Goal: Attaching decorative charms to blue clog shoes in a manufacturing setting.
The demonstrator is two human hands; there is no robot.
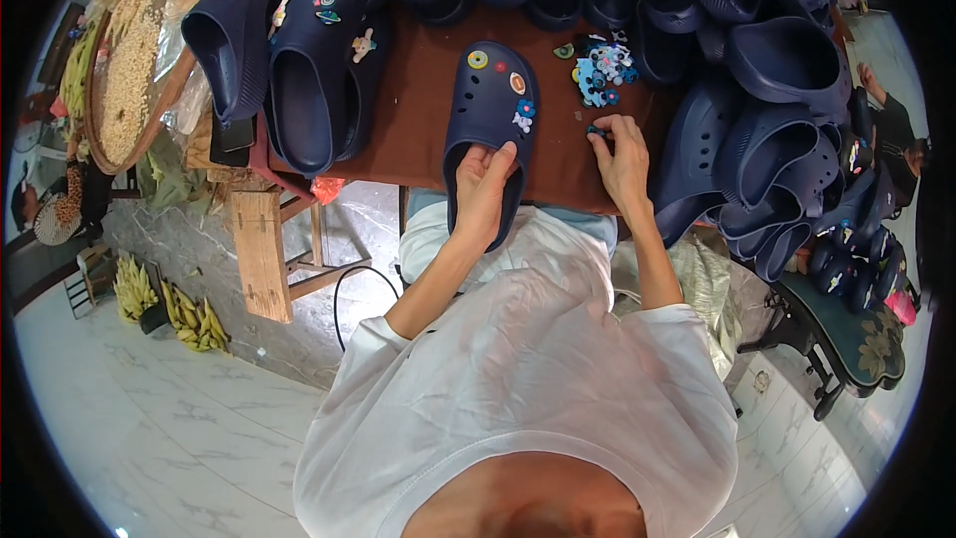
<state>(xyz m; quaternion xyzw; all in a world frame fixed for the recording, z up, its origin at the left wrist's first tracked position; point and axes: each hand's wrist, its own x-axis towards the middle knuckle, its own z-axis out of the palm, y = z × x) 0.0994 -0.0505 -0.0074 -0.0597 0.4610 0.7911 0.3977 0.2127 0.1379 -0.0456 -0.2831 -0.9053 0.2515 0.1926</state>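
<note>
A navy-blue clog [490, 110] lies in front of me, toe pointing away. My left hand [480, 189] is closed on it, fingers inside the foot opening and thumb up along the inner side. Several charms sit on its upper: a yellow ring, a red piece, a brown football, and blue and pale figures. To the right, my right hand [625, 164] is bent over the table, its fingertips pinched on a small blue charm [595, 130], partly hidden. Just beyond that hand lies a heap of loose charms [604, 70], mostly blue, with a green one [564, 51] apart.
The table has a brown cover [408, 110]. Clogs with charms [304, 90] stand at its left; plain clogs [777, 70] are piled along the back and right. Left of the table are a wooden stool [261, 254] and a basket of pale kernels [134, 90]. A dark chair [836, 334] stands at right.
</note>
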